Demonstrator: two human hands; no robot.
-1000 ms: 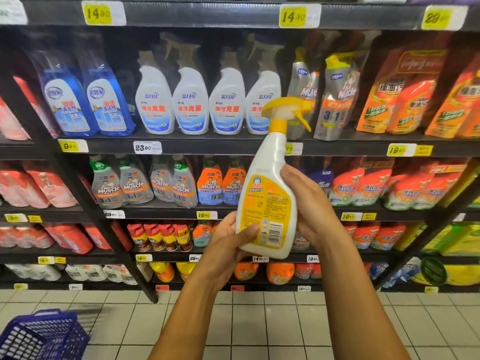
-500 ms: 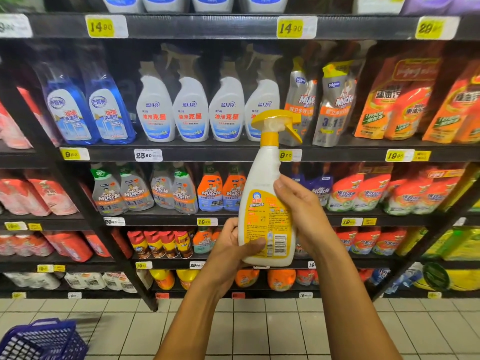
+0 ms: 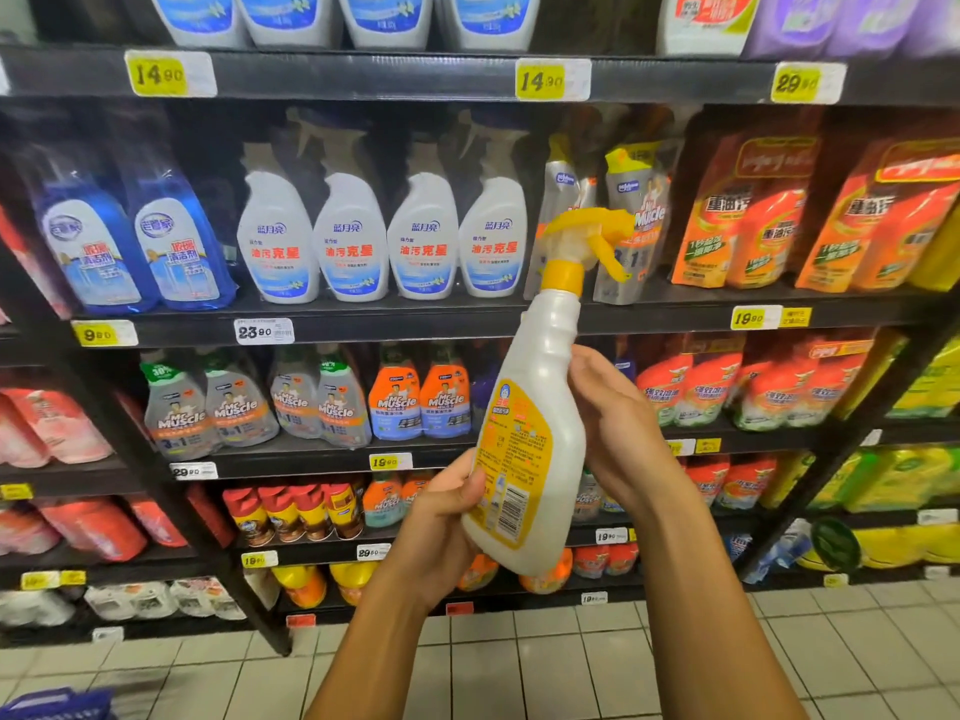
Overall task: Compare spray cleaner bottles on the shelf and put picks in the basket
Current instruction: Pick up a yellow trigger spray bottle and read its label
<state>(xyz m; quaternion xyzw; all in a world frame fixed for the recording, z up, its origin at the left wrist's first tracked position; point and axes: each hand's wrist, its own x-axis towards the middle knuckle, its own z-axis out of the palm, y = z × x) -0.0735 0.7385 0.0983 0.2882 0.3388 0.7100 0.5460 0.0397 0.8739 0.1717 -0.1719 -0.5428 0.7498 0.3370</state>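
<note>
Basket [image 3: 57,705] plastic, blue and latticed, shows only as a corner at the bottom left on the pale tiled floor [image 3: 545,662]. Dark metal shelves [image 3: 363,324] carry blue glass-cleaner bottles [image 3: 135,241], then a row of four white trigger bottles [image 3: 384,236] with rounded shoulders, with glossy orange refill pouches [image 3: 743,220] farther right. In front of them, held in the air and tilted right, is a white spray bottle [image 3: 540,439] of smooth plastic with a yellow trigger head and a yellow label facing the camera. The left hand [image 3: 441,522] grips its lower left edge, thumb pressed on the label, fingers curled behind. The right hand [image 3: 618,433] cups the bottle's right side, fingers wrapped behind it out of sight.
</note>
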